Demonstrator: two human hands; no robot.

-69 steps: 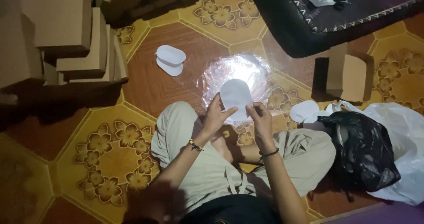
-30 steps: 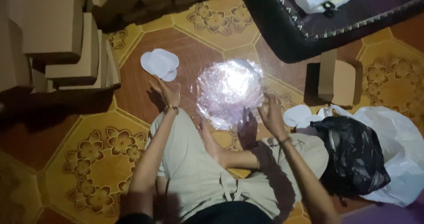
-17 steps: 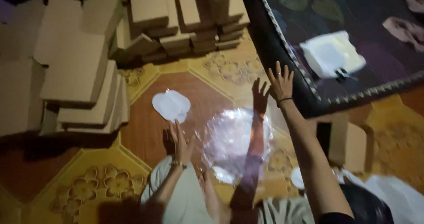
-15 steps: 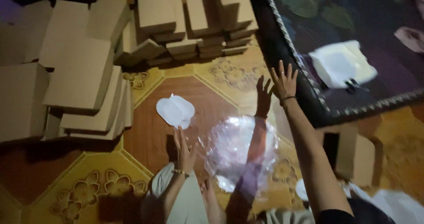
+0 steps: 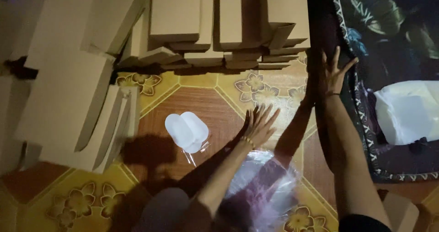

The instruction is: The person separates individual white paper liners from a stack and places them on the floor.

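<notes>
My left hand (image 5: pixel 261 123) is stretched forward over the tiled floor with its fingers spread and nothing in it. It hovers to the right of two white oval pieces (image 5: pixel 186 132) lying overlapped on the brown tile. My right hand (image 5: pixel 336 73) reaches farther out, fingers wide apart, empty, at the patterned edge of a dark mat (image 5: pixel 366 95). A crumpled clear plastic sheet (image 5: pixel 265 191) lies on the floor below my left forearm, near my knee.
Stacks of flat brown cardboard boxes (image 5: pixel 73 90) fill the left side. More such boxes (image 5: pixel 228 26) line the far edge. A white bag (image 5: pixel 407 111) rests on the dark mat at the right. A small brown box (image 5: pixel 400 211) sits at the bottom right.
Earlier both hands held a white oval piece over the plastic. They let go and reached forward, the right arm toward the mat; the view tilted up toward the box stacks.
</notes>
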